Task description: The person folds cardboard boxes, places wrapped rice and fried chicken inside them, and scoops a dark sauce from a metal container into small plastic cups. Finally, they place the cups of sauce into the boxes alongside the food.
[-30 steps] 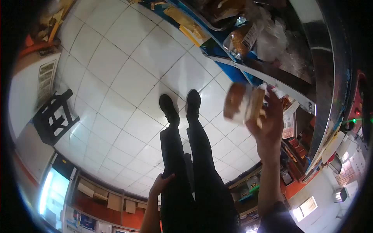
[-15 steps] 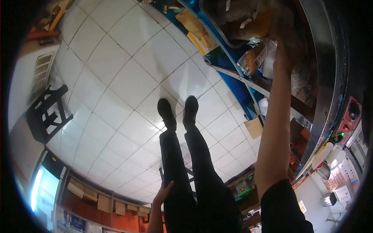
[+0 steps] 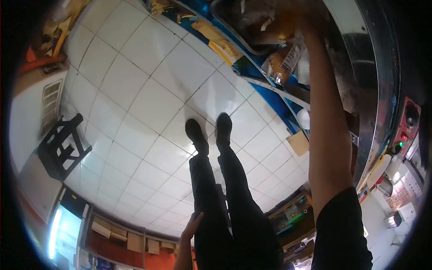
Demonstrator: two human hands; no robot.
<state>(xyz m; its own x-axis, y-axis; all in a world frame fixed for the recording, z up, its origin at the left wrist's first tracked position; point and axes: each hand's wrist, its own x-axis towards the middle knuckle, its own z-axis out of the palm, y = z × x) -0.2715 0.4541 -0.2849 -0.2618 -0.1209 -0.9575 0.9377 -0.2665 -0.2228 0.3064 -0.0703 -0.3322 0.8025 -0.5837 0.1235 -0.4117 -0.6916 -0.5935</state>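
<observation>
The dark right sleeve is nearest, its bare forearm running up to a dim, cluttered compartment. Lower down, the left hand lies against the left leg of the black trousers — one digit extended, though I cannot tell how spread the rest of its grip is. The right hand is inside the compartment, beside amber-coloured contents; its grip is lost in shade and blur, so I cannot tell whether it pinches anything. Just below it, a clear packet of something brown, with a barcode label, lies near the blue shelving. A white round container and a cardboard piece are further down, left of the forearm. Beyond are the dark shoes on white floor tiles and — well apart — a black stool by a vented white appliance.
</observation>
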